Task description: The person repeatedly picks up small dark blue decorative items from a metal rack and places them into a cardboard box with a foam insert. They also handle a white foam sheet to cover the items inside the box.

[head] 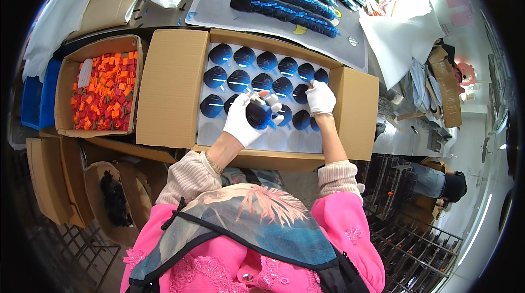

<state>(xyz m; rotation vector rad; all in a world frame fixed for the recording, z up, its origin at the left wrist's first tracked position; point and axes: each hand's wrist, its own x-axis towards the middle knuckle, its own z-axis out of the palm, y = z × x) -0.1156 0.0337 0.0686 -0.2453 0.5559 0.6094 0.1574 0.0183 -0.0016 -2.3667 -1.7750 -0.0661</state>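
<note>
Before me an open cardboard box [172, 88] holds rows of dark blue glossy lenses [266, 61] with small light-blue tabs, set in a pale tray [217, 131]. My left hand [244, 118], in a white glove with some fingertips bare, holds one dark lens [258, 113] above the tray's front half. My right hand [321, 98], also gloved, is at the tray's right side with its fingertips beside a lens [321, 75] in the back row; whether they grip anything is hidden.
Left of the box stands a carton [61, 104] of orange and red clips [106, 96]. Behind, stacked rows of dark lenses [283, 12] lie on a grey mat [213, 6]. Wire racks [414, 252] stand at the lower right, near another person [443, 184].
</note>
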